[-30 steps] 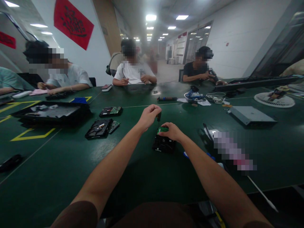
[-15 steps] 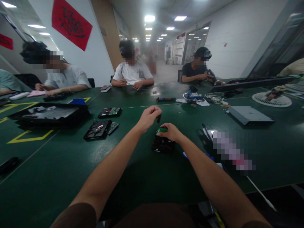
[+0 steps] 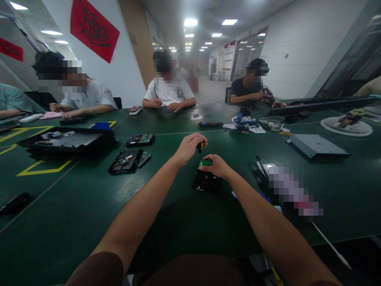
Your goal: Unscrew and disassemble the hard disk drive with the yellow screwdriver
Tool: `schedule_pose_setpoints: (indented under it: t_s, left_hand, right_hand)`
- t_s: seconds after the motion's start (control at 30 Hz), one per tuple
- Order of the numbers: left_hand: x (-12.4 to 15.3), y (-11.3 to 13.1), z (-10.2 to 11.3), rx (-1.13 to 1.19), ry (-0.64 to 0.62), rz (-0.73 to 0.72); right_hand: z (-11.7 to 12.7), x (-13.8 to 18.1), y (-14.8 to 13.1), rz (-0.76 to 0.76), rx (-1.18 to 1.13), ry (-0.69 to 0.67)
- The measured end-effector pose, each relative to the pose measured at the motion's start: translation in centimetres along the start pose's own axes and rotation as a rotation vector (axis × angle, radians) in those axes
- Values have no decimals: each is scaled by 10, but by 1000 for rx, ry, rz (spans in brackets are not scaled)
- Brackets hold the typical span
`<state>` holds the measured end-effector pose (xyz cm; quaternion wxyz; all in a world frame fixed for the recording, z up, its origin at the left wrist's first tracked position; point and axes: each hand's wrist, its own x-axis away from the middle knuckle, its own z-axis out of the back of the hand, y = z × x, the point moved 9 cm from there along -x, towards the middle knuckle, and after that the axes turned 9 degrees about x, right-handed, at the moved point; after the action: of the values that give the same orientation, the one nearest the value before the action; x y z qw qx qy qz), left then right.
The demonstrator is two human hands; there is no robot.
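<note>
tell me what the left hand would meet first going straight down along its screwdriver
Probably the green circuit board at the far end of the black hard drive, just below the screwdriver in the left hand; whether the tip touches it is unclear.

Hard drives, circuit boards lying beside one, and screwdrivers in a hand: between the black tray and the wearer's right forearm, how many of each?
Hard drives: 3
Circuit board lying beside a drive: 1
Screwdriver in the left hand: 1
Total: 5
</note>
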<state>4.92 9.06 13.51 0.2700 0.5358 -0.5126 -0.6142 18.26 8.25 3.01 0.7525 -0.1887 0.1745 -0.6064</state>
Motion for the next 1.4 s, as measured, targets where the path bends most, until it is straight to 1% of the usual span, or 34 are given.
schedule_pose_setpoints:
  t_s: [0.23, 0.47, 0.67, 0.8, 1.1, 1.4]
  left_hand:
    - [1, -2, -3, 42, -6, -4]
    - [0, -3, -1, 73, 5, -11]
    - [-2, -6, 3, 61, 3, -13]
    - [-3, -7, 4, 57, 6, -14]
    - [-3, 0, 5, -2, 21, -10]
    - [-2, 2, -3, -32, -16, -15]
  right_hand:
    - [0, 0, 0, -1, 0, -10]
    - [1, -1, -2, -4, 11, -10]
    - [2, -1, -3, -10, 63, -4]
    - [2, -3, -2, -14, 81, -23]
    - [-4, -5, 4, -37, 91, -52]
    - [-3, -5, 3, -41, 81, -45]
